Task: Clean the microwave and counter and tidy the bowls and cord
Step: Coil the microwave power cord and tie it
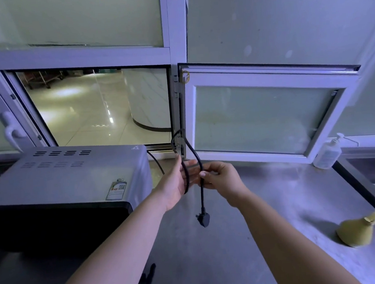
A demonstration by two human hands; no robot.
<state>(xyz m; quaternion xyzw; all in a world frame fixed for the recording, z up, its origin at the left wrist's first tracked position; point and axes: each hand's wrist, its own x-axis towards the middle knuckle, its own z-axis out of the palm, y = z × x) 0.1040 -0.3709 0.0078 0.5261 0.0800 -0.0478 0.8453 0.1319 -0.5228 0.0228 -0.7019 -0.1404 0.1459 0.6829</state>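
Observation:
A silver microwave with a black front stands on the steel counter at the left. Its black cord runs from behind the microwave up into a loop above my hands. The plug dangles below them. My left hand is held palm-up with straight fingers, and the cord loops lie across it. To its right, my right hand pinches the cord between thumb and fingers. No bowls are in view.
A yellow-green funnel-shaped object lies on the counter at the right. A pump bottle stands by the open window sash. A sink edge runs along the far right. A dark object pokes up at the bottom.

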